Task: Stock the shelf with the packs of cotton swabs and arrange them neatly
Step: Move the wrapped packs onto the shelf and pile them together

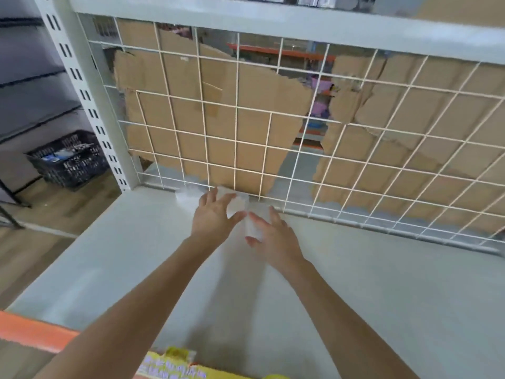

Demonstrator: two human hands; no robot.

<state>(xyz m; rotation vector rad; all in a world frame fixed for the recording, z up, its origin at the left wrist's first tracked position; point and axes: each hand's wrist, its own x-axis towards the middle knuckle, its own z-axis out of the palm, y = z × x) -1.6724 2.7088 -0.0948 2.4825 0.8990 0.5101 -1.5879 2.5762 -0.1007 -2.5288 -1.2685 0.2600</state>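
Packs [237, 205] were being set by the grid [273, 132] on the shelf [355, 283]. Left hand [210, 217] fingers were spread open; the right hand [276, 239] grip could not be told. Next, they must be lined up.

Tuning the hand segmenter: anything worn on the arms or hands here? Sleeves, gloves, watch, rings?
No sleeves in view: left forearm and right forearm are bare to the frame's bottom edge. No gloves, watch or bracelet on left hand or right hand. Motion blur means rings can't be ruled out.
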